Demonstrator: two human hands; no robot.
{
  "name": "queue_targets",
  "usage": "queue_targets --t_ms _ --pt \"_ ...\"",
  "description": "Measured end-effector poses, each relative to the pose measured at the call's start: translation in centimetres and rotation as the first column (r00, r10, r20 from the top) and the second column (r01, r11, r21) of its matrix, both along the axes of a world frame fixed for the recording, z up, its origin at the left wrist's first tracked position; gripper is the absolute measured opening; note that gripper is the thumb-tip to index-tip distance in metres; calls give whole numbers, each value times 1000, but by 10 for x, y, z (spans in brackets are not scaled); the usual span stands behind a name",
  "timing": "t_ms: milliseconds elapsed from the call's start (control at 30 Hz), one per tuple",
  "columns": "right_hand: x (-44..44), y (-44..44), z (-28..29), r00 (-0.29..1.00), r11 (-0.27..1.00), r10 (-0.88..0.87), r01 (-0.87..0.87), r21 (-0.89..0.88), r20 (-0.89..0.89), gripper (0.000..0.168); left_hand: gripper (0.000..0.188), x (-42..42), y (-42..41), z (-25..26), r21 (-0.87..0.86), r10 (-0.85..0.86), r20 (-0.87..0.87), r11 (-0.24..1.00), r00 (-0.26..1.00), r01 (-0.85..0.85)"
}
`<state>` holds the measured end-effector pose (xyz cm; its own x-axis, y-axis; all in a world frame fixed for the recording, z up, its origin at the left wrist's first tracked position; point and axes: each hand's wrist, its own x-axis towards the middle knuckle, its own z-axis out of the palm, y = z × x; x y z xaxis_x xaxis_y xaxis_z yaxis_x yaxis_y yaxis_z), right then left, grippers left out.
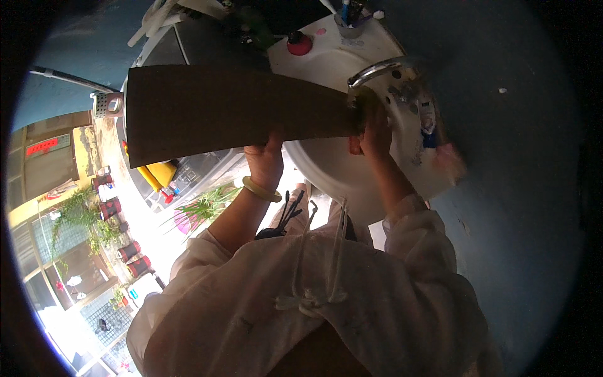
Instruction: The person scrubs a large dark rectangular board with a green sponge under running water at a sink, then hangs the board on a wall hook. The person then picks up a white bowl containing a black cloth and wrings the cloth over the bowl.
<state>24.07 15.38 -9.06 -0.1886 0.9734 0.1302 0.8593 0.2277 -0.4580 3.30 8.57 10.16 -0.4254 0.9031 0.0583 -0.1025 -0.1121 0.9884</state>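
Observation:
A long, flat dark board (226, 108) lies across my view, its narrower right end over the white washbasin (330, 165) and its broad end to the left. My left hand (266, 158), with a pale bangle at the wrist, grips its near edge around the middle. At the narrow end, below the spout of the chrome faucet (377, 70), is my right hand (377, 129); it is partly blurred and holds something too dark to make out. A small reddish-orange piece (355, 145) shows beside that hand. Water appears to fall from the spout.
A red bottle with a dark cap (299, 43) and a cup of brushes (349, 26) stand at the basin's far rim. A tube (427, 120) lies on its right rim, near a blurred pink item (447, 162). Yellow items (158, 175) rest on a dark-topped appliance at left. A blue wall borders the right.

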Motion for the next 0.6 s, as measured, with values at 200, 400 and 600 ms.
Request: queue_targets --t_ms 200,400,600 --pt "-6 27 -46 974 993 -4 -22 113 227 46 25 3 3 3 -1 22 6 1000 1000 -22" --pt "-21 52 -13 908 985 -151 105 -135 -391 32 23 9 3 7 37 36 49 999 998 -37" --pt "-71 10 152 628 999 -54 38 -38 -777 25 33 3 2 4 -35 -61 -115 998 992 58"
